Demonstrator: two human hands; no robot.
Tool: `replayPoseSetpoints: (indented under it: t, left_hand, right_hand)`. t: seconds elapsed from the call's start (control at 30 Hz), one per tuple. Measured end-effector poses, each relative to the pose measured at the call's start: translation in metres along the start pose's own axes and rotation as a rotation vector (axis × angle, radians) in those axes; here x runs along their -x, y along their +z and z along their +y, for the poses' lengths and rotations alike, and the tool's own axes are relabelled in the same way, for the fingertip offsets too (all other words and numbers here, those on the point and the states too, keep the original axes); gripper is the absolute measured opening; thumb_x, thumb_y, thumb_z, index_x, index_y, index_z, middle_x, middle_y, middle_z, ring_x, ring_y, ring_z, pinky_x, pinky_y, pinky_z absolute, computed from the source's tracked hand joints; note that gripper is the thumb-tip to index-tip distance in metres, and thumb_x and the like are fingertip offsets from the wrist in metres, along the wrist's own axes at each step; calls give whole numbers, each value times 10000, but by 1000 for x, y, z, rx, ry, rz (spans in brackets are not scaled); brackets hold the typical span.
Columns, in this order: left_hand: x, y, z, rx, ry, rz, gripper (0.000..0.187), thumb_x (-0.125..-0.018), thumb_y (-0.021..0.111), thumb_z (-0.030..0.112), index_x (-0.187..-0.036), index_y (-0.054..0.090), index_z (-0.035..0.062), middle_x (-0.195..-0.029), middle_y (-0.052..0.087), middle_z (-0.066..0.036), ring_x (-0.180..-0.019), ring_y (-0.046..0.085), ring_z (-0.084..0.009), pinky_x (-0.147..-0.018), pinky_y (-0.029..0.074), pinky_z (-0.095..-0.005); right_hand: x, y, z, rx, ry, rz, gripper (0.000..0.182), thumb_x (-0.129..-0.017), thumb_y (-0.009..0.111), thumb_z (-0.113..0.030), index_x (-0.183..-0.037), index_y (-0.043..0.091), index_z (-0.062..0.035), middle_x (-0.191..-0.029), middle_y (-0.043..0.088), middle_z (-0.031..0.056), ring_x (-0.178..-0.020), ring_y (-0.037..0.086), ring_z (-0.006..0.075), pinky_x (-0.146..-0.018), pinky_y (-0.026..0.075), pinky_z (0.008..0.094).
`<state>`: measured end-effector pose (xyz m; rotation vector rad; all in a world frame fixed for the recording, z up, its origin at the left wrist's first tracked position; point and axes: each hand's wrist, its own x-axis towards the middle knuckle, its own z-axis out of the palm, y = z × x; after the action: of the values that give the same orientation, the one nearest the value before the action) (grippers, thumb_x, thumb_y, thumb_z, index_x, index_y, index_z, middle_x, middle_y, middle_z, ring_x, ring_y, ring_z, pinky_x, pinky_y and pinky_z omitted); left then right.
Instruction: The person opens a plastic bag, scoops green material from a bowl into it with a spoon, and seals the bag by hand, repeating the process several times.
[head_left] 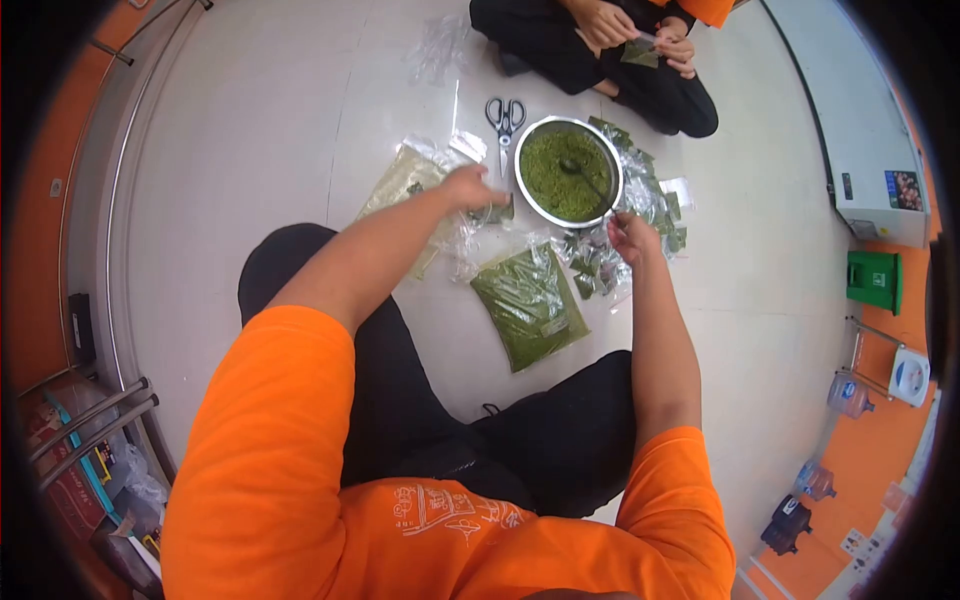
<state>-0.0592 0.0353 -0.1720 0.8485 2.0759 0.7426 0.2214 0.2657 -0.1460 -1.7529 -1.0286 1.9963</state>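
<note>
My right hand (633,238) is closed around the handle end of a dark spoon (598,193). The spoon's head rests in a green, paste-like or shredded mass (550,165) that fills a round metal bowl (521,190). Left of the bowl, my left hand (472,190) is blurred, its thumb raised apart from the fingers. Just under its fingers is a small clear packet with dark green content (494,213); whether I grip it cannot be made out. Between my legs and the bowl lies a large, flat plastic bag of green material (530,305).
Scissors (506,118) lie beyond the bowl. Small filled packets (655,205) are heaped to its right. A pale plastic bag (400,180) lies left. Opposite sits a person whose hands (605,25) hold a small green packet (641,51). A green bin (875,280) stands far right.
</note>
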Motion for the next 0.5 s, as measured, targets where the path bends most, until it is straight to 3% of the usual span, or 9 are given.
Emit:
replayPoseSetpoints:
  t: [0.03,0.07,0.13,0.2,0.23,0.27,0.3,0.37,0.5]
  left_hand:
    - [-13,-2,-11,-52,-27,13,734,-766,775,445,-1312,572,-1,-1239,621,-195,-1128,616,-282,-966,486,-365]
    - [-14,-23,-6,-72,-25,-45,626,-852,640,507,-1203,643,-11,-1161,667,-200,-1088,638,-290,-951,493,-370]
    - [-44,-46,-26,-210,-42,24,432,-874,575,379,-1032,701,-3,-1070,705,-199,-1029,669,-321,-914,506,-381]
    - [-38,-67,-28,-427,7,132,396,-856,601,289,-1134,664,14,-1132,691,-183,-1074,652,-311,-945,500,-368]
    - [-45,-74,-39,-460,50,170,406,-854,608,271,-1171,649,20,-1145,689,-177,-1082,649,-310,-955,496,-369]
    - [-55,-76,-48,-490,93,207,422,-853,614,252,-1208,633,26,-1159,686,-172,-1090,645,-310,-966,492,-370]
    - [-64,-74,-51,-436,12,178,488,-854,635,236,-1314,571,86,-1279,631,-149,-1166,600,-325,-1004,472,-387]
    - [-63,-62,-42,-456,62,269,498,-861,645,259,-1333,562,124,-1324,592,-131,-1194,574,-339,-1013,463,-426]
    - [-53,-43,-23,-590,92,260,486,-863,666,291,-1324,562,177,-1382,526,-95,-1228,536,-348,-1003,452,-496]
  right_hand:
    - [-9,-6,0,22,8,21,139,-903,581,-55,-1021,585,17,-891,625,114,-728,636,201,-581,558,282]
    - [-10,-13,10,45,21,43,140,-893,584,-52,-1012,584,22,-892,623,115,-731,639,209,-581,558,289]
    - [8,-5,3,101,20,126,220,-878,606,-93,-1057,554,26,-989,604,150,-810,645,245,-598,552,315]
    - [13,-7,3,156,23,155,252,-898,605,-133,-1087,525,15,-1035,598,183,-881,641,266,-623,552,319]
    - [16,-8,4,146,26,158,356,-896,624,-174,-1175,513,18,-1195,544,215,-1021,604,304,-705,550,373]
    - [18,-10,5,144,38,192,389,-898,624,-181,-1210,502,17,-1242,515,219,-1057,584,311,-743,544,387]
    - [27,-7,4,143,48,230,423,-900,625,-188,-1246,491,15,-1290,486,223,-1094,565,318,-781,537,402]
    - [46,-5,0,121,57,229,546,-923,606,-208,-1385,413,9,-1435,375,231,-1222,487,336,-926,488,438]
    - [85,-5,-15,114,-44,144,544,-977,533,-232,-1448,368,-16,-1476,376,190,-1261,486,317,-982,457,412]
